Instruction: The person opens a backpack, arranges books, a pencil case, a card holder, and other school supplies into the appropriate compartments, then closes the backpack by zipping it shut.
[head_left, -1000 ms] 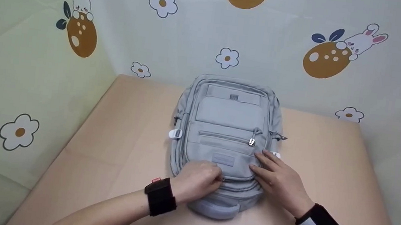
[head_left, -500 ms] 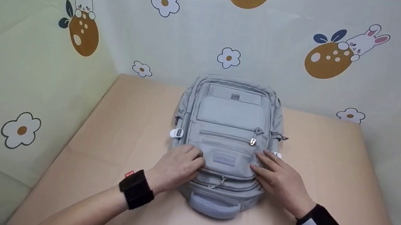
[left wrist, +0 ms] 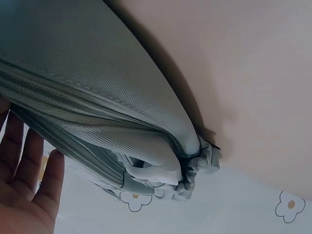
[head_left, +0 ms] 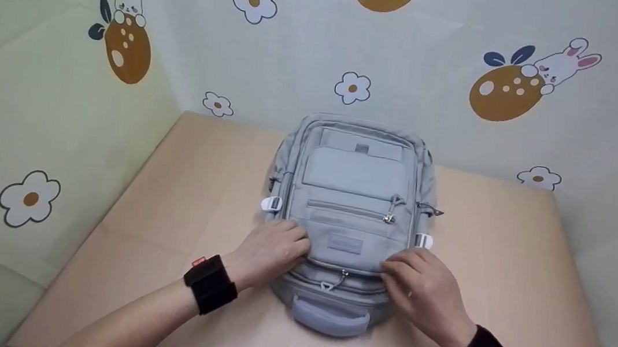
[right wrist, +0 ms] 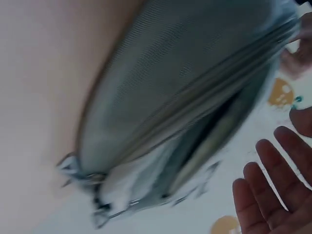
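A grey backpack [head_left: 358, 173] lies front side up, its carry handle [head_left: 330, 318] toward me. My left hand [head_left: 271, 250] pinches the edge of the front panel at its near left corner; in the left wrist view the other fingers [left wrist: 51, 180] are loosely extended beside the zip seam [left wrist: 73, 95]. At the near right corner of the panel is my right hand [head_left: 430, 286], its fingertips close to the edge. The right wrist view is blurred and shows these fingers [right wrist: 265, 180] extended, apart from the fabric. A zip pull with a triangular loop [head_left: 327, 285] hangs between the hands.
The backpack rests on a peach-coloured table [head_left: 214, 186]. Pale curtains [head_left: 294, 49] printed with flowers and rabbits hang behind and at the sides. White side buckles [head_left: 272, 204] and a second zip pull [head_left: 389, 219] show on the bag.
My left hand has gone from the middle zip area to the panel's left corner, uncovering the zip pull. My right hand has shifted slightly toward me, from the panel's surface to its edge.
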`<action>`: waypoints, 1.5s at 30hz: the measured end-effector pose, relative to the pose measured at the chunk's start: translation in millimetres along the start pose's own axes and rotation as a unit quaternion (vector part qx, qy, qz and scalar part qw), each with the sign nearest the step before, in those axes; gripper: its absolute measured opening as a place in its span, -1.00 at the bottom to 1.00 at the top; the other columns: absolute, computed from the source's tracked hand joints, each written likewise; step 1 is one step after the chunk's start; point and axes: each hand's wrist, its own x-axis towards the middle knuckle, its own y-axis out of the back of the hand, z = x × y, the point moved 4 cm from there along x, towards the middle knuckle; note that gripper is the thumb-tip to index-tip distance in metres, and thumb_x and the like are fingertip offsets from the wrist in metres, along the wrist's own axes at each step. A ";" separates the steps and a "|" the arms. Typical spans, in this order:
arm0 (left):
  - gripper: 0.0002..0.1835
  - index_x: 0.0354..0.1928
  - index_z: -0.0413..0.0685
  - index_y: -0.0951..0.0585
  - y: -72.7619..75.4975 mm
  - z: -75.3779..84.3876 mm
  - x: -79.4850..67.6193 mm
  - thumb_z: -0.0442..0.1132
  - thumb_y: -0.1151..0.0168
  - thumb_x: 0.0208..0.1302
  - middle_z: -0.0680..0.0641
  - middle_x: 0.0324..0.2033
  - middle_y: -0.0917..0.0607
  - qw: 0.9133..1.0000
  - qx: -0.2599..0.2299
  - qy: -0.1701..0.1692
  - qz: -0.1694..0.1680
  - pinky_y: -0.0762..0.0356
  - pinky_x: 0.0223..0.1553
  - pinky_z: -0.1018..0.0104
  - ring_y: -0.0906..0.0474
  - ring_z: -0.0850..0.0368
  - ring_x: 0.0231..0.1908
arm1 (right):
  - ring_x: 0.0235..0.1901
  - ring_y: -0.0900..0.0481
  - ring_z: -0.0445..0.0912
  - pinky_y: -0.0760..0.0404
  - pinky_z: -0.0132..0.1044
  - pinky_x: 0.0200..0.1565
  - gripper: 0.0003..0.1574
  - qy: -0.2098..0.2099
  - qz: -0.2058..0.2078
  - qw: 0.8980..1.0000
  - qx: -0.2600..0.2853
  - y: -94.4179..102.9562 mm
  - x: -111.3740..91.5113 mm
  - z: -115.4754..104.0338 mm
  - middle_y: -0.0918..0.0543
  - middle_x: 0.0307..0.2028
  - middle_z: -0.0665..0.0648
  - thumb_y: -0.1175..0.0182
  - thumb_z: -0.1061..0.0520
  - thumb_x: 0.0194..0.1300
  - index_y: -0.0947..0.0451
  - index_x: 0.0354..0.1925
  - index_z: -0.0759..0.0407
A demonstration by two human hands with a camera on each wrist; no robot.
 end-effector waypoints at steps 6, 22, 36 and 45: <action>-0.89 -0.38 0.08 -0.62 3.6 -0.9 -0.5 -0.21 -0.37 0.30 0.10 -0.35 -0.63 0.999 -0.029 0.013 0.003 -0.51 -0.27 0.23 -0.53 0.11 -0.30 | -0.55 -0.51 -0.22 -0.46 -0.28 -0.49 -0.81 -0.059 -0.088 0.994 -0.026 -23.5 14.1 -31.6 -0.67 -0.55 -0.15 -0.49 -0.03 0.19 -0.75 -0.50 -0.03; -0.89 -0.32 0.06 -0.63 5.1 -0.6 -2.5 -0.24 -0.42 0.23 0.09 -0.34 -0.64 0.998 -0.062 0.015 0.020 -0.52 -0.27 0.23 -0.54 0.11 -0.30 | -0.70 -0.45 -0.17 -0.46 -0.23 -0.60 -0.65 -0.072 -0.095 0.988 -0.104 -61.3 21.3 -37.2 -0.52 -0.70 -0.07 -0.45 0.06 0.18 -0.51 -0.61 -0.01; -0.88 -0.34 0.05 -0.60 6.0 -0.2 -1.3 -0.23 -0.40 0.26 0.09 -0.36 -0.58 0.997 -0.075 0.016 0.024 -0.50 -0.31 0.21 -0.53 0.09 -0.32 | -0.66 -0.36 -0.19 -0.31 -0.29 -0.62 -0.64 -0.107 -0.100 0.983 -0.114 -21.3 3.5 -13.1 -0.38 -0.65 -0.17 -0.38 0.15 0.09 -0.37 -0.60 -0.09; -0.87 -0.37 0.05 -0.60 5.1 -1.3 -0.4 -0.23 -0.39 0.27 0.09 -0.37 -0.59 0.997 -0.074 0.010 0.022 -0.51 -0.32 0.23 -0.53 0.11 -0.34 | -0.57 -0.37 -0.19 -0.35 -0.29 -0.58 -0.67 -0.161 -0.094 0.975 -0.123 5.7 -16.4 24.9 -0.48 -0.58 -0.12 -0.45 0.24 0.04 -0.46 -0.52 -0.04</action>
